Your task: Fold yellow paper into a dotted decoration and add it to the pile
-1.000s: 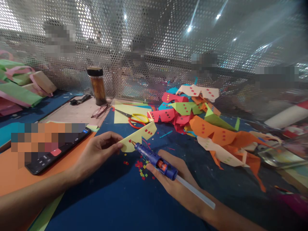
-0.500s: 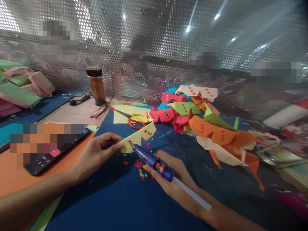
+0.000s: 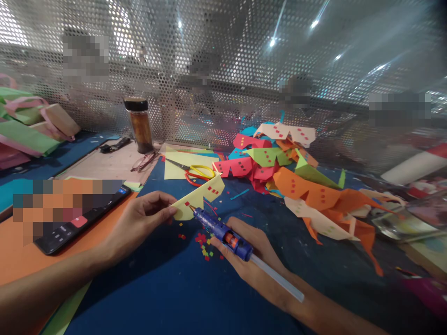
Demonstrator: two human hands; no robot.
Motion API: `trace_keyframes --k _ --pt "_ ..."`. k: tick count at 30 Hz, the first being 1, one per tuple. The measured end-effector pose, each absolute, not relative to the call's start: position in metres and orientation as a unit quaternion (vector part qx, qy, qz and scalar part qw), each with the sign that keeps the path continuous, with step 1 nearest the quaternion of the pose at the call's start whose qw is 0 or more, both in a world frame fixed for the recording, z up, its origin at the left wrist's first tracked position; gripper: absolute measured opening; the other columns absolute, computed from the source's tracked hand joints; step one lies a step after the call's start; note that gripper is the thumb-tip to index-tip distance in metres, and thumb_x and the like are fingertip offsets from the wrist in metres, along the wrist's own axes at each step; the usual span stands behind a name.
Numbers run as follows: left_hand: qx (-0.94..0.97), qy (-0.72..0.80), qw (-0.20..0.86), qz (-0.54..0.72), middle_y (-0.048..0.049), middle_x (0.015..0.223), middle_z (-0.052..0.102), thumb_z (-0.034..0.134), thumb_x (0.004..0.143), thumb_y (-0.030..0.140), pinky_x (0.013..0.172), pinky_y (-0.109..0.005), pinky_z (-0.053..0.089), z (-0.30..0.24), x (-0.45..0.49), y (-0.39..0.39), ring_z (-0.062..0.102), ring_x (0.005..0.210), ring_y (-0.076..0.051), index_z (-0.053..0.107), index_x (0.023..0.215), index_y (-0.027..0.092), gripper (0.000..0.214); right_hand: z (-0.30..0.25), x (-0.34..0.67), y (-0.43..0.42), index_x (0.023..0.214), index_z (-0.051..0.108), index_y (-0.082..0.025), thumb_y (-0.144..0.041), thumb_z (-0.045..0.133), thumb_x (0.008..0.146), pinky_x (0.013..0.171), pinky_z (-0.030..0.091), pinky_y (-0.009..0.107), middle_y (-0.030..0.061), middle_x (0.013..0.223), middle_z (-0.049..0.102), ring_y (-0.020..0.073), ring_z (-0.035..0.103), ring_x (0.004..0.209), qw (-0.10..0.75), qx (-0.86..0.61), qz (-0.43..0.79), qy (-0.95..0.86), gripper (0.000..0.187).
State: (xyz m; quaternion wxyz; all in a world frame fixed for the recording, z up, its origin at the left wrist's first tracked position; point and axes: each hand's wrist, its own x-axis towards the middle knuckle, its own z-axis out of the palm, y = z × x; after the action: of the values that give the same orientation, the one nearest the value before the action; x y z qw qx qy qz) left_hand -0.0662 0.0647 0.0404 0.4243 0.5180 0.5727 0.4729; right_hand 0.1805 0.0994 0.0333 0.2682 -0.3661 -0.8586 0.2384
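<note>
While my left hand (image 3: 148, 214) pinched the yellow paper's (image 3: 196, 198) left end, my right hand (image 3: 261, 238) gripped the glue gun (image 3: 217, 229). Its axis slanted forward-left, nozzle (image 3: 192, 208) at a red square (image 3: 187, 203).

Dim on the whole, brightest toward the top.
Lit hardest at the perforated screen (image 3: 223, 107), bleached white at upper left and flaring into long streaks at upper right. Shadowed on the blue tabletop (image 3: 195, 298) below the left hand (image 3: 141, 218). Fairly crisp around the middle; smeared and stretched toward the right edge, near black in its top corner, pixelated in blocks at left and above.
</note>
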Motion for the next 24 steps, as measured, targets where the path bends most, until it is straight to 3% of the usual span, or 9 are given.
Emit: trace_keyframes --k 24 --pt "0.513 0.585 0.400 0.485 0.0015 0.067 0.064 0.070 0.078 0.040 0.060 -0.025 0.047 0.0429 -0.0670 0.0668 0.058 0.064 -0.014 0.067 0.083 0.019 0.021 0.0321 0.1834 0.0984 0.073 0.044 -0.023 -0.016 0.059 0.082 0.049 0.033 0.025 -0.0035 0.068 0.057 0.0100 0.047 0.053 0.263 -0.358 0.200 -0.873 0.019"
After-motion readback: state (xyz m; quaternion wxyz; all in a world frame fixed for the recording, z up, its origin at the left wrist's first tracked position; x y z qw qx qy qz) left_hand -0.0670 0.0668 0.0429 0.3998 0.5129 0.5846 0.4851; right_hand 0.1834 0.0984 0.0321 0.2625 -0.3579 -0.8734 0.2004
